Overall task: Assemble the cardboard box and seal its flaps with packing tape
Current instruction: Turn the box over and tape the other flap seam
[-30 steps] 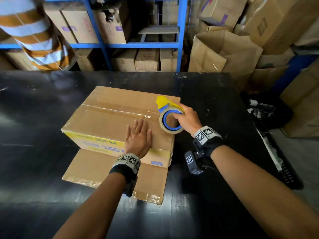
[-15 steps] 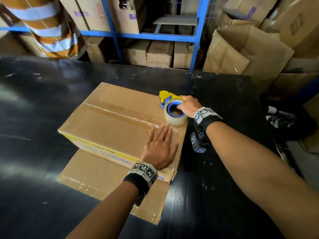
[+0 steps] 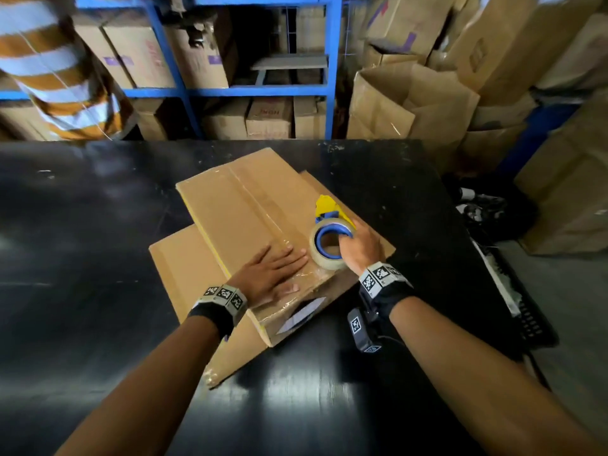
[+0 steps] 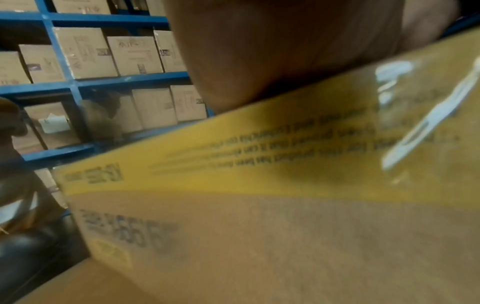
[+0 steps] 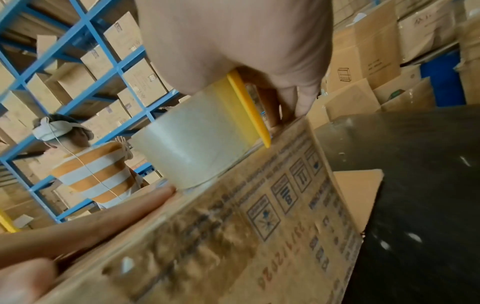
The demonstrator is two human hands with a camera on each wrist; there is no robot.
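A brown cardboard box (image 3: 243, 212) lies on the black table (image 3: 82, 258), its top flaps closed with clear tape along the seam. My left hand (image 3: 276, 271) presses flat on the near end of the top, fingers straight. My right hand (image 3: 360, 246) grips a tape dispenser (image 3: 329, 238), a clear roll on a blue core with a yellow blade guard, standing on the box top near its right edge. The right wrist view shows the tape roll (image 5: 192, 148) on the box (image 5: 259, 236), my left fingers (image 5: 124, 211) just beside it. The left wrist view shows the box side (image 4: 259, 205), blurred.
A flat cardboard sheet (image 3: 184, 268) lies under the box. Blue shelving (image 3: 250, 90) full of cartons stands behind the table. A person in an orange-striped top (image 3: 56, 77) is at the far left. Open cartons (image 3: 411, 103) pile up at the right.
The box has been turned on the table, so its taped seam now runs away from me. My left hand slid towards the box end, and the dispenser came nearer with my right hand.
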